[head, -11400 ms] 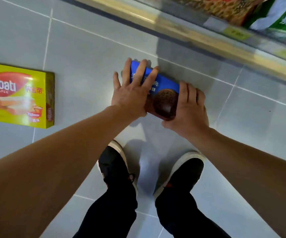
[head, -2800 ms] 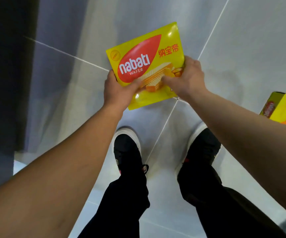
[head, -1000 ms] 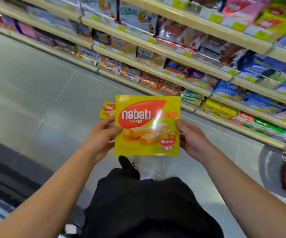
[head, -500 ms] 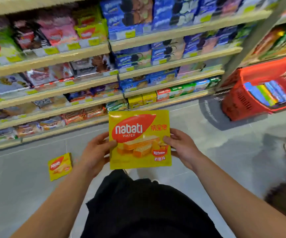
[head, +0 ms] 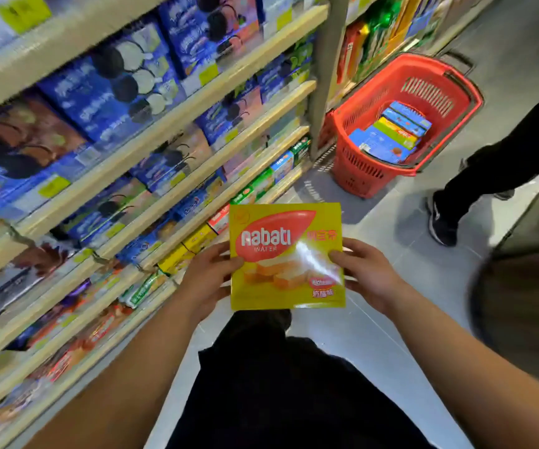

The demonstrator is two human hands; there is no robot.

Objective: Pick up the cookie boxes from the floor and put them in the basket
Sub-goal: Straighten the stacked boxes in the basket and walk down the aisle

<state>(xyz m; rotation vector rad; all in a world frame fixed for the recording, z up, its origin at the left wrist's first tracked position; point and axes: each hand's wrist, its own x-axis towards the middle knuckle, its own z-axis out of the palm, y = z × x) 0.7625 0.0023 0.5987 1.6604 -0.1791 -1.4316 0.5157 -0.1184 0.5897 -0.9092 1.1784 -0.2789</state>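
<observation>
Left hand: we grip the left edge of the yellow wafer box, thumb laid on the printed front, the other fingers curled behind and out of sight. Right hand: we grip the right edge of the same box, thumb on the front near the lower corner, fingers wrapped round the back.

Yellow wafer box: one, flat and square, held upright between our two hands at about waist level, front facing the camera. Red oval logo reading "nabati wafer", picture of wafers below it, glare across the right half. It is off the floor and well apart from the basket.

Red basket: plastic, slatted walls, standing on the grey tiled floor at the end of the shelving, ahead and to the right of the box. Inside we count several flat cookie boxes stacked on edge, mostly blue with one green-yellow among them; the exact number is hard to read at this distance.

Shelving: four or more wooden-edged tiers along our left, packed with blue, brown and yellow biscuit packs, blurred by motion.

Second person: dark trouser leg and dark shoe on the floor just right of the basket.

Our own dark trousers fill the lower centre.
</observation>
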